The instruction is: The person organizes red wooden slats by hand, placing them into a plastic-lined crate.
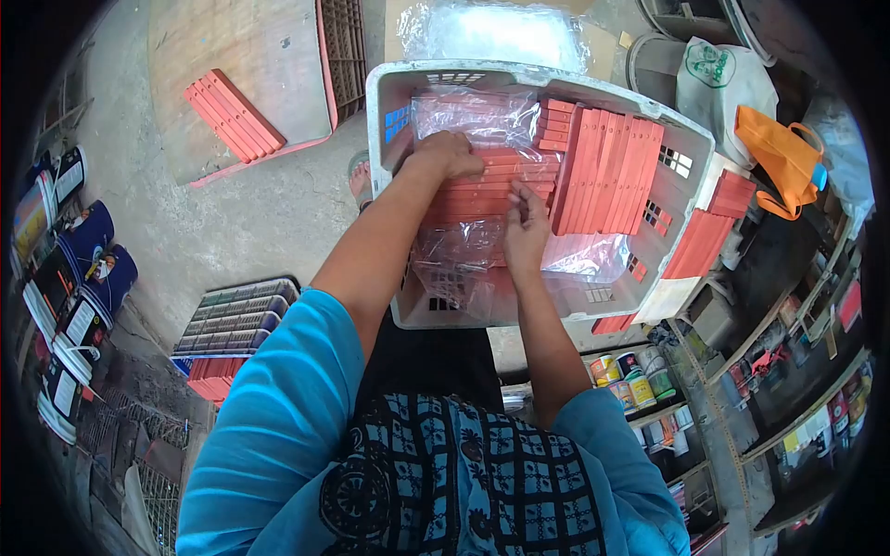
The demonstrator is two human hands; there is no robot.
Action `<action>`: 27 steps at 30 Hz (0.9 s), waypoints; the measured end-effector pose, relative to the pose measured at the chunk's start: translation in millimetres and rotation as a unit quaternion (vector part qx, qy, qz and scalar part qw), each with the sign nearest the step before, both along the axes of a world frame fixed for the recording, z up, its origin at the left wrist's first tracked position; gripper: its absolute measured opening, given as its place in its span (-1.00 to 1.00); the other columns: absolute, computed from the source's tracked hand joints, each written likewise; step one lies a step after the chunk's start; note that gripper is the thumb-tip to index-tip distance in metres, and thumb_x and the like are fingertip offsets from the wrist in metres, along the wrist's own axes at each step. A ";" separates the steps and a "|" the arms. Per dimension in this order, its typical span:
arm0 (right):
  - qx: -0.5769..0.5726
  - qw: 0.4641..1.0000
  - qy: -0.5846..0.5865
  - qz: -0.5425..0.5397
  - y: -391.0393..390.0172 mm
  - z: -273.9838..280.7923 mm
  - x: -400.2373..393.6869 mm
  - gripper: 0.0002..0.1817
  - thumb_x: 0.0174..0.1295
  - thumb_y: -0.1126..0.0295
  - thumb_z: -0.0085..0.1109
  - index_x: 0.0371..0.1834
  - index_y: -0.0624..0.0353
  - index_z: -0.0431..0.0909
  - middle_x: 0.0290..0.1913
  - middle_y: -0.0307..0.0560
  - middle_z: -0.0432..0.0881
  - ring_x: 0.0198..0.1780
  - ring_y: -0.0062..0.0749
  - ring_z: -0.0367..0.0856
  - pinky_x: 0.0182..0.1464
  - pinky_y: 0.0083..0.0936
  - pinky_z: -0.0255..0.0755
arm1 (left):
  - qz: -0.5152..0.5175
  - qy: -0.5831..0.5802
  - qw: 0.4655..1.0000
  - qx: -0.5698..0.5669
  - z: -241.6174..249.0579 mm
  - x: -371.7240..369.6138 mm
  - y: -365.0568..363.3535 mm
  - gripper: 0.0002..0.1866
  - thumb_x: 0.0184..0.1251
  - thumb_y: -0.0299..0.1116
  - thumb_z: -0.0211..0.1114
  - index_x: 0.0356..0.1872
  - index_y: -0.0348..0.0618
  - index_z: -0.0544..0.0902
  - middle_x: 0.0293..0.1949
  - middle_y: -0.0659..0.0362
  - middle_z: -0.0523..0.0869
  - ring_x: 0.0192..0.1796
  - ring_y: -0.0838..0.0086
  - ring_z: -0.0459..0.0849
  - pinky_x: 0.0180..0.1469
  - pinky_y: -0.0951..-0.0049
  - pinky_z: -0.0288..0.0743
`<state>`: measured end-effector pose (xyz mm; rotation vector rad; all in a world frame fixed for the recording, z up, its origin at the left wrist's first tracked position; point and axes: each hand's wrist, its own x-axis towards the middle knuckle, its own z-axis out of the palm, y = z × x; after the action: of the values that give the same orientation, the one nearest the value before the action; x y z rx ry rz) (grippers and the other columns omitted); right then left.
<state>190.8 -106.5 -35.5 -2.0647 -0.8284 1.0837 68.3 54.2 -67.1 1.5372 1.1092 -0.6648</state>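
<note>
A grey plastic crate (540, 71) in front of me holds red-painted wooden slats and clear plastic sheeting. My left hand (451, 155) is curled over the left end of a row of red slats (501, 176) lying crosswise. Its fingertips are partly hidden. Close by, my right hand (527, 222) is at the right part of that row, fingers loosely bent and apart, with nothing visible in it. To its right another group of red slats (607, 171) lies lengthwise. Clear plastic sheeting (459, 246) covers the nearer side, and more lies at the crate's far side.
Several red slats (234, 116) lie on a board (250, 37) at upper left. Slats (697, 244) also rest outside the crate's right side. Paint buckets (88, 232) line the left, near a dark basket (236, 315). An orange bag (777, 157) and shelves stand at right.
</note>
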 end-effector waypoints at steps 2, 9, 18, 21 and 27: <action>-0.043 0.986 0.103 -0.121 -10.9 -5.9 -4.7 -0.58 0.13 0.70 -0.04 0.11 0.34 0.45 0.04 0.02 0.55 0.02 -0.36 0.55 0.08 -0.49 0.42 | -0.011 -0.016 1.000 -0.023 -7.0 0.5 3.6 -0.30 -0.26 0.00 0.31 -0.01 -0.23 0.65 0.08 -0.13 0.60 0.14 0.07 0.57 0.18 0.27 0.43; -0.052 0.957 0.116 -0.262 -37.8 -30.6 -15.5 -0.57 0.14 0.62 0.09 0.14 0.31 0.43 0.01 -0.03 0.54 -0.04 -0.42 0.55 0.06 -0.57 0.40 | 0.063 -0.024 0.984 -0.168 -6.5 3.3 7.4 -0.25 -0.35 0.04 0.33 0.04 -0.06 0.64 0.25 -0.11 0.46 0.18 0.09 0.50 0.19 0.22 0.36; -0.078 0.964 0.014 -0.255 -67.8 -4.2 -38.3 -0.43 0.07 0.47 0.26 0.18 0.34 0.34 0.04 0.04 0.47 0.06 -0.14 0.48 0.08 -0.41 0.38 | 0.120 -0.002 0.936 -0.332 -5.4 6.2 10.7 -0.29 -0.28 0.05 0.36 0.09 0.15 0.61 0.20 -0.03 0.51 0.10 0.14 0.53 0.13 0.20 0.40; -0.062 0.987 -0.149 -0.018 -55.9 12.8 -50.5 -0.45 0.09 0.42 0.28 0.18 0.30 0.37 -0.03 0.08 0.51 0.01 0.03 0.52 0.05 -0.32 0.41 | 0.180 -0.002 0.907 -0.382 -24.6 6.2 2.9 -0.40 -0.14 0.04 0.35 0.05 0.14 0.63 0.12 0.01 0.57 0.03 0.25 0.58 0.08 0.27 0.44; -0.147 0.975 0.028 0.167 -74.9 2.6 -13.4 -0.55 0.15 0.35 0.25 0.12 0.22 0.46 -0.19 -0.02 0.61 -0.13 -0.04 0.62 -0.05 -0.30 0.47 | 0.234 -0.042 0.897 -0.373 -30.5 9.3 3.2 -0.51 0.08 -0.01 0.31 0.05 0.05 0.63 -0.01 0.09 0.67 -0.09 0.41 0.65 -0.01 0.40 0.51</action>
<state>177.4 -181.4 -32.9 -2.1697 -1.0655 1.5196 77.6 57.4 -97.6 0.6024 0.9471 -0.5804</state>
